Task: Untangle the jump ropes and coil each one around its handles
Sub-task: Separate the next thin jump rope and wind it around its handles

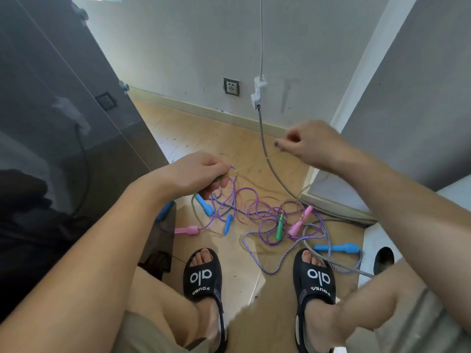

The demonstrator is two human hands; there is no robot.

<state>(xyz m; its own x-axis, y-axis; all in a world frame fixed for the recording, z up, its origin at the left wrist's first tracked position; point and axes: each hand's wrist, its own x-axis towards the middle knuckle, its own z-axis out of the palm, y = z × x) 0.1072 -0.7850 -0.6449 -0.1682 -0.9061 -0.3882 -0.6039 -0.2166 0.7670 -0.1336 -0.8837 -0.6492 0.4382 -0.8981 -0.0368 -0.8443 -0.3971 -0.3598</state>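
1. The step in hand looks like the untangling: the jump ropes lie in one knotted heap (267,220) on the wooden floor (204,138), between and just ahead of the person's sandalled feet. None is coiled round its handles yet.

2. The left hand (201,174) is raised over the left edge of the heap. Its grip is closed, fingers curled round a bunch of cords, among them a thin yellowish rope (244,168) and the purple-and-white braided rope (257,261).

3. The right hand (305,142) is raised higher and to the right, its grip a tight pinch of thumb and fingertips. It seems to hold the far end of the yellowish rope, which runs faintly between the hands; the strand is too thin to be sure at the pinch.

4. On the floor the handles are scattered: blue ones (205,205) near the left hand, a pink handle (187,230) to the left, a green handle (279,226) and another pink handle (300,221) in the middle, and a long blue handle (336,248) by the right foot. Clear purple rope (244,197) loops through all of it.

5. A grey cable (270,164) hangs from a wall plug and crosses the heap; it is no part of the job and could snag.

6. The next move, as I judge it, calls for drawing the yellowish rope free strand by strand, following it to its handles and lifting it clear of the purple loops rather than pulling hard, which would tighten the knots.
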